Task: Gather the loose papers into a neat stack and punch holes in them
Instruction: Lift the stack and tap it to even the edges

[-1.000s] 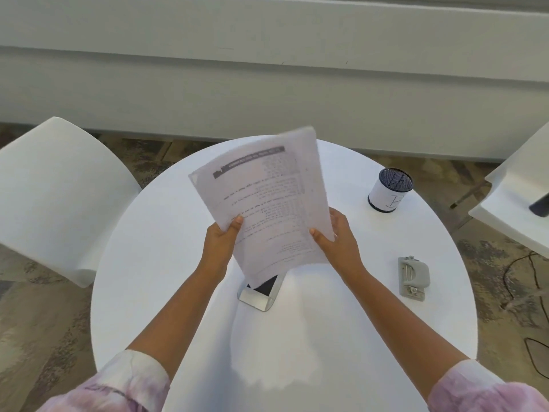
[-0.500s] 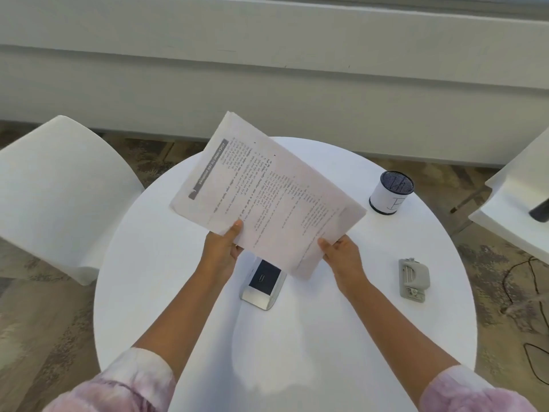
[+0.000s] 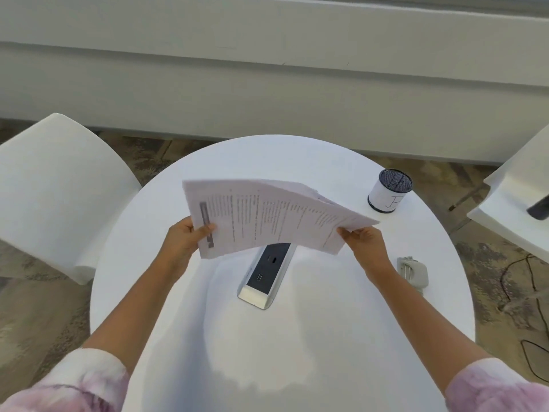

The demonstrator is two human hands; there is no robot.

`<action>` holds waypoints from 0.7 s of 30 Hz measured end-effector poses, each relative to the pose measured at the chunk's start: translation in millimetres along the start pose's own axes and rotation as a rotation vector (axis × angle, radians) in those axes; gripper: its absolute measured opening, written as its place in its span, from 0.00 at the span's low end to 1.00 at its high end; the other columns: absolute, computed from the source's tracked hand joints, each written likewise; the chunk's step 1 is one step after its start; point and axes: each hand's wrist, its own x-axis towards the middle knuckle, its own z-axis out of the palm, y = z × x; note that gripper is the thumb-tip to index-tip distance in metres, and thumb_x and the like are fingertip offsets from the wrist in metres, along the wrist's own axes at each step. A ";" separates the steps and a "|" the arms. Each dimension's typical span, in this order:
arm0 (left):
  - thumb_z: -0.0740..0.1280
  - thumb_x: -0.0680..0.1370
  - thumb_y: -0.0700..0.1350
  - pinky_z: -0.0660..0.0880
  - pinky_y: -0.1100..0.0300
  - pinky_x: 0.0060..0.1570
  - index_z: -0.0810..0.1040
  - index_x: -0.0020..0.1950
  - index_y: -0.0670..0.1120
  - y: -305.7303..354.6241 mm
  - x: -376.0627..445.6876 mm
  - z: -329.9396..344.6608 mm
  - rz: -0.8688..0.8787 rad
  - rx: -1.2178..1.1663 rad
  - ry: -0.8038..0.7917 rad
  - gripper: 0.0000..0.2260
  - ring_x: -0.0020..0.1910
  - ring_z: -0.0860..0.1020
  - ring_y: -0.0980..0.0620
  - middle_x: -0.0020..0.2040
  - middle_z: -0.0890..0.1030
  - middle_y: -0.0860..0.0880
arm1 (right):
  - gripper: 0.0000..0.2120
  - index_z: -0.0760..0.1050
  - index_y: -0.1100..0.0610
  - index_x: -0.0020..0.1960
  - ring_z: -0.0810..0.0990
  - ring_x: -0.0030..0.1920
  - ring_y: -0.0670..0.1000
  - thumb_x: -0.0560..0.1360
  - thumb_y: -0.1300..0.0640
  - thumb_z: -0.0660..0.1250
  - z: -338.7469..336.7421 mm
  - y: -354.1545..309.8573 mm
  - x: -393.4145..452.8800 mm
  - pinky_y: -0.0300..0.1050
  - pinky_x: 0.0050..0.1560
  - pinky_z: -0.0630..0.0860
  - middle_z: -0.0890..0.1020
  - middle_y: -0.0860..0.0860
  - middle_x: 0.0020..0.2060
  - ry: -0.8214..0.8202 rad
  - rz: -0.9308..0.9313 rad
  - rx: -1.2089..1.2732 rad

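pinching papers (image 3: pixel 267 215) both ends: left grip (image 3: pixel 185 242), right grip (image 3: pixel 367 243); beneath, power outlet (image 3: pixel 267 273); hole punch (image 3: pixel 413 270), cup (image 3: pixel 389 194) right.

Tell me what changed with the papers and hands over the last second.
The papers turned from upright to lying sideways, long edge across. The left hand and right hand kept hold at opposite ends throughout. The hole punch, cup and table stayed put.

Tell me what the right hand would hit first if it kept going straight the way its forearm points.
Probably nothing on the table: beyond the right hand is only the papers it already grips, then bare table, though depth is unclear.
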 end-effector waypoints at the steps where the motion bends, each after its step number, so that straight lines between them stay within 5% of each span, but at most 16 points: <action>1: 0.71 0.70 0.42 0.76 0.50 0.52 0.79 0.52 0.48 0.7 -1.6 2.2 -0.003 0.055 -0.005 0.11 0.54 0.78 0.43 0.52 0.82 0.49 | 0.08 0.76 0.59 0.50 0.78 0.33 0.31 0.74 0.69 0.63 1.7 0.9 0.0 0.23 0.36 0.72 0.80 0.47 0.44 -0.015 -0.003 -0.011; 9: 0.67 0.74 0.40 0.75 0.50 0.50 0.74 0.55 0.49 -3.2 -13.2 32.5 0.039 0.192 0.077 0.11 0.50 0.76 0.44 0.51 0.79 0.47 | 0.12 0.76 0.51 0.51 0.80 0.46 0.40 0.76 0.67 0.62 18.4 4.9 -6.9 0.31 0.45 0.77 0.81 0.46 0.47 -0.047 -0.023 -0.026; 15: 0.67 0.75 0.41 0.76 0.56 0.42 0.73 0.56 0.51 -25.6 -23.5 36.7 -0.006 0.241 0.064 0.12 0.49 0.76 0.47 0.48 0.78 0.49 | 0.12 0.75 0.53 0.55 0.79 0.54 0.54 0.74 0.64 0.63 19.9 20.0 -12.8 0.53 0.57 0.76 0.81 0.51 0.51 -0.098 0.032 -0.204; 21: 0.69 0.68 0.51 0.74 0.60 0.38 0.72 0.49 0.57 -18.1 -26.8 37.6 0.034 0.205 0.074 0.11 0.45 0.77 0.50 0.45 0.79 0.52 | 0.11 0.74 0.55 0.56 0.79 0.53 0.55 0.75 0.64 0.62 20.7 14.7 -13.8 0.51 0.55 0.77 0.80 0.52 0.50 -0.043 0.019 -0.174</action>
